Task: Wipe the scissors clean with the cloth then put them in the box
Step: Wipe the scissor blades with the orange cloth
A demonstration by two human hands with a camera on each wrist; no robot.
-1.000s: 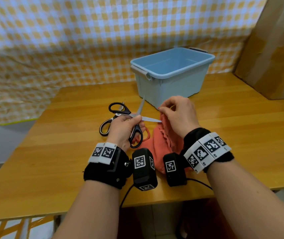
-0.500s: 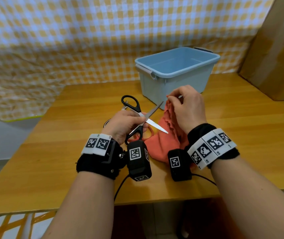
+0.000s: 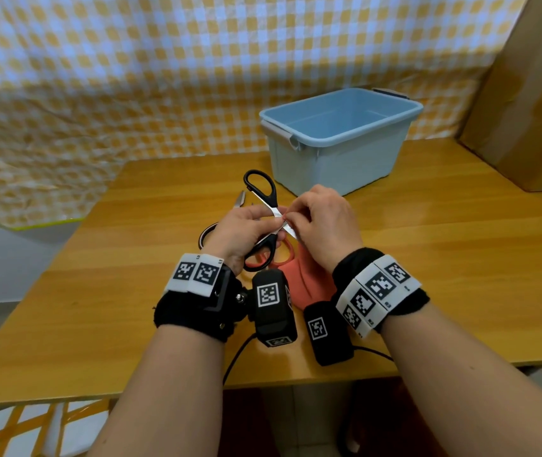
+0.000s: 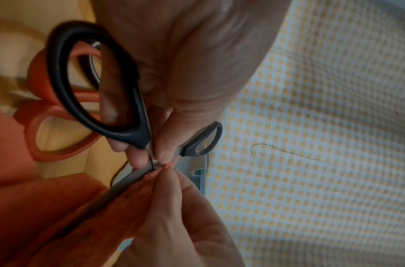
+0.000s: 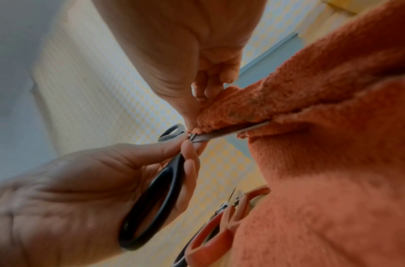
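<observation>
My left hand (image 3: pixel 271 221) grips black-handled scissors (image 3: pixel 264 189) at the pivot, held above the table with the blades apart. One handle loop points away and the other lies under my palm (image 4: pixel 59 75). My right hand (image 3: pixel 292 222) pinches a fold of the orange cloth (image 3: pixel 309 278) around one blade (image 5: pixel 222 134) close to the pivot. The rest of the cloth (image 5: pixel 322 171) hangs down to the table. The empty light-blue box (image 3: pixel 338 140) stands behind the hands, slightly to the right.
Orange-handled scissors (image 3: pixel 284 258) lie on the wooden table (image 3: pixel 444 258) under my hands. Another pair (image 3: pixel 206 234) lies to the left, its blade tip showing past my left hand. A cardboard box (image 3: pixel 526 110) stands at the far right, with a checked sheet (image 3: pixel 131 77) behind.
My left hand turned the scissors so one handle now points away. My right hand came down from in front of the box and closed the cloth on a blade near the pivot.
</observation>
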